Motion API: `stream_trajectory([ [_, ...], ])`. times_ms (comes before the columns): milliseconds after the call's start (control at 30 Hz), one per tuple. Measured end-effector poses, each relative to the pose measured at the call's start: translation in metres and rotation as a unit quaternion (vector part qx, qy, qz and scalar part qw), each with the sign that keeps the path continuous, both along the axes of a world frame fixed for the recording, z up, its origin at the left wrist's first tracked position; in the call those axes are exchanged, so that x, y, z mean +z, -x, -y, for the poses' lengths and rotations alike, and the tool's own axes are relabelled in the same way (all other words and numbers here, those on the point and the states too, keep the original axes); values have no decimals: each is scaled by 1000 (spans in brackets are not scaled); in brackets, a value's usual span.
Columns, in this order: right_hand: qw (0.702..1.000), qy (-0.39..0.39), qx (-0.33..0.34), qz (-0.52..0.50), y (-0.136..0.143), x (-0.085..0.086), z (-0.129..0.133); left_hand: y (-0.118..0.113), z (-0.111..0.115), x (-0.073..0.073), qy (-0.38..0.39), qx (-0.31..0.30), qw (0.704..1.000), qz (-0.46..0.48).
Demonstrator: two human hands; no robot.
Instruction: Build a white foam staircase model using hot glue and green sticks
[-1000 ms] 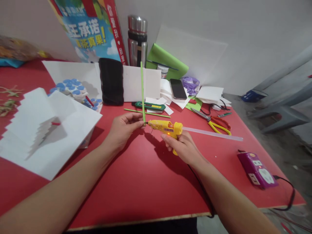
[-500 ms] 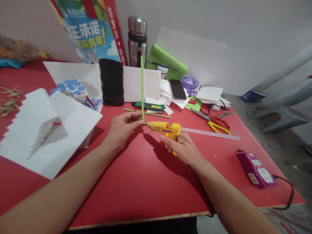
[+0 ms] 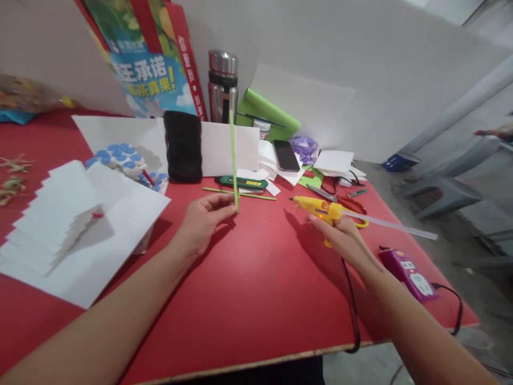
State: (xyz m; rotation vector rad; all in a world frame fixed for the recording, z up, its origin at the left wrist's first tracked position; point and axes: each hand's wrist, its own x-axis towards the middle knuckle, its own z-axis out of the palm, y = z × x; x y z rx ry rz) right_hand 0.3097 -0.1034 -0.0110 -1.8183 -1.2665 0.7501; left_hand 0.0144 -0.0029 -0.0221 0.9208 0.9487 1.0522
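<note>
Red tabletop [image 3: 248, 299] underlies an apparent gluing step, the left hand [image 3: 200, 220] pinching a near-upright green stick [image 3: 233, 160] between its fingertips, the right hand [image 3: 345, 237] closed round a yellow glue gun [image 3: 313, 205] well apart from them, the next move likely calling for steadiness.

Head-worn view, forward and down

Yellow glue gun [image 3: 319, 208] here, with a cloudy white stick [image 3: 395, 224] in it; I'm seeing a plain red table [image 3: 248, 299], lime-green thin rod [image 3: 233, 166], purple box [image 3: 409, 274], solid black case [image 3: 183, 147], and paper cups [image 3: 120, 155] dotted blue on white.
</note>
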Motion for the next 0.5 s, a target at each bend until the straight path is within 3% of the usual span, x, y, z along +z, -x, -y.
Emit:
stream_trajectory([
  [100, 999, 5, -38, 30, -25, -14, 4, -2, 4, 5, 37, -10, 999, 22],
  [233, 993, 14, -33, 109, -34, -21, 4, -4, 6, 9, 64, -20, 996, 66],
  [400, 976, 45, -19, 212, -39, -11, 12, -1, 6, 9, 87, -85, 989, 87],
  [500, 962, 47, -5, 270, -44, 5, 42, -1, 8, 9, 93, -104, 986, 90],
])
